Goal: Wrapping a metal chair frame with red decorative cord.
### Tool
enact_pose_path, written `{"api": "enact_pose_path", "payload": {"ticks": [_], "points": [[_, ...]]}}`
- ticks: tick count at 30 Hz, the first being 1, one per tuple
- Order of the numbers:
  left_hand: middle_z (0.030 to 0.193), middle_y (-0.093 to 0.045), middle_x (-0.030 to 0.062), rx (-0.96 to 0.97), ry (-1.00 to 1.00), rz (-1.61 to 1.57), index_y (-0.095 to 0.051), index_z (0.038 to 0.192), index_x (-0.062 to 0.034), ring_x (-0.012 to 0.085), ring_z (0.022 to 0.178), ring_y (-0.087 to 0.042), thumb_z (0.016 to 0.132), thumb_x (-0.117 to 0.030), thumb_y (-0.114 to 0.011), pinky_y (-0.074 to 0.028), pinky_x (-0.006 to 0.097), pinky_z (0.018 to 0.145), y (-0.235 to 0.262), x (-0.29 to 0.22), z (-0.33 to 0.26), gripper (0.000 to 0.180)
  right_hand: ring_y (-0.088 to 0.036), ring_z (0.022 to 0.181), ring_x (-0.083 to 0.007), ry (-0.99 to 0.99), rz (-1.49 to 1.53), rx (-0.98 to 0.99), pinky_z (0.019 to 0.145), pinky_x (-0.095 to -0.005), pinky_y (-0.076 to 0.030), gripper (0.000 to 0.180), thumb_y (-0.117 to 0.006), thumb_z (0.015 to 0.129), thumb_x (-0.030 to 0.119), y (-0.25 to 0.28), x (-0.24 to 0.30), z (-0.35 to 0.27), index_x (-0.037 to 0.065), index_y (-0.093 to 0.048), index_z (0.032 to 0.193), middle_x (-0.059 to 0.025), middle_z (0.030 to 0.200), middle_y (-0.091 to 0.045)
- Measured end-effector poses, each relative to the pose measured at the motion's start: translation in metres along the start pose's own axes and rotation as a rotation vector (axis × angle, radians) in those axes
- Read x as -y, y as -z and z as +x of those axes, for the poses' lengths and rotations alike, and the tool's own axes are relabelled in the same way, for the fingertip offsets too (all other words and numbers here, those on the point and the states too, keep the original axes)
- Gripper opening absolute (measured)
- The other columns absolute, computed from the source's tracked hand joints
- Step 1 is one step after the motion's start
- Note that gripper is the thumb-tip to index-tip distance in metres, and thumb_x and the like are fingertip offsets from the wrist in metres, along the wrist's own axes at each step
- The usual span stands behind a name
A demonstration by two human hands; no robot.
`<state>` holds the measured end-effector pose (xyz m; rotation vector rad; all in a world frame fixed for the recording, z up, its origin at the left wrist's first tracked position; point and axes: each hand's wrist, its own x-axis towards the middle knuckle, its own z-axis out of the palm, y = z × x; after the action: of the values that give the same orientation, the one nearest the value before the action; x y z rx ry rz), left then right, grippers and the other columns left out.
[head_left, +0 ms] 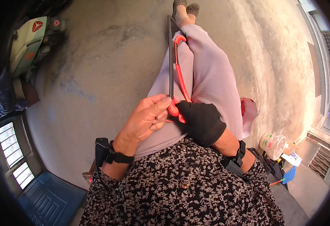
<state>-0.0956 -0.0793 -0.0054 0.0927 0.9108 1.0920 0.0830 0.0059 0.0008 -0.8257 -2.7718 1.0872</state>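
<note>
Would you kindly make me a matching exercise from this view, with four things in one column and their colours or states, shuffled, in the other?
Column one:
1. Left hand
2. Right hand
3. Rod
4. Strip

Column two:
A. Dark and straight
B. Covered by a black glove
C. Bright red
D. Bare, thumb and fingers drawn together

Right pairs: 1-D, 2-B, 3-A, 4-C.
</note>
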Motion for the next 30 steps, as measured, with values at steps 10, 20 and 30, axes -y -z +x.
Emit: {"api": "enact_pose_path", "payload": {"ticks": [10,20,30], "points": [[0.064,-0.042,-0.0098,-0.058,-0.084,-0.028,-0.059,0.113,-0.0014,-0.0009,0.048,-0.028,0.099,-0.020,-0.056,-0.021,0.017,0.039,0.001,0.008,-0.011,0.023,-0.064,0.080,-0.0289,0.027,0.069,-0.037,0.066,-0.0389,-0.049,0.023,-0.064,0.086,0.029,0.009,-0.006,0.005,0.013,-0.063,0.102,-0.0084,0.091,-0.065],[0.060,-0.034,-0.0102,-0.180,-0.122,0.139,-0.055,0.100,-0.0080,-0.0007,0.046,-0.025,0.098,-0.021,-0.057,-0.019,0.018,0.039,0.005,0.011,-0.027,0.013,-0.053,0.073,-0.0036,-0.494,1.209,0.210,0.064,-0.0224,-0.045,0.027,-0.064,0.093,0.023,0.007,-0.004,0.019,-0.001,-0.067,0.106,0.0024,0.083,-0.063],[0.058,-0.036,-0.0100,-0.206,-0.105,0.280,-0.056,0.094,-0.0066,-0.0006,0.045,-0.025,0.098,-0.022,-0.056,-0.018,0.019,0.039,0.003,0.014,-0.037,0.016,-0.055,0.063,-0.0064,-0.331,0.718,0.113,0.058,-0.0268,-0.046,0.025,-0.070,0.085,0.026,-0.001,-0.001,0.023,0.001,-0.067,0.091,-0.0052,0.067,-0.061]]}}
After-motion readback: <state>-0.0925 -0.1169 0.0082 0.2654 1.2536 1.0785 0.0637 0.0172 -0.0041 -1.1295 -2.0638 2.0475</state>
